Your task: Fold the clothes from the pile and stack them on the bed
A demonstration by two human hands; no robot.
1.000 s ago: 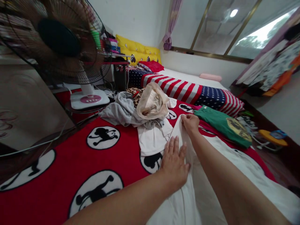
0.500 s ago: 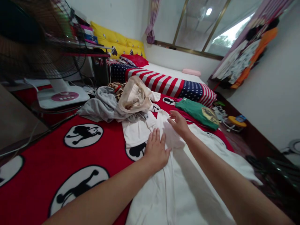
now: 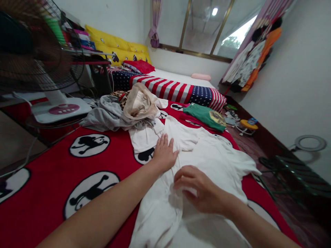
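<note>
The right hand [image 3: 199, 189] has left the sleeve [image 3: 187, 137], which now lies flat, and curls lower over the shirt [image 3: 217, 158] on the blanket [image 3: 51, 182], grip unclear, while the left hand [image 3: 165, 155] rests flat-palmed, gripping nothing.

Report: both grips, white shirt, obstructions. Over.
Left grip flat on white short-sleeved cloth shirt. Right grip loosely curled over it, contact unclear. Shirt spread, partly folded. Crumpled grey cloth garment beyond, off left.
</note>
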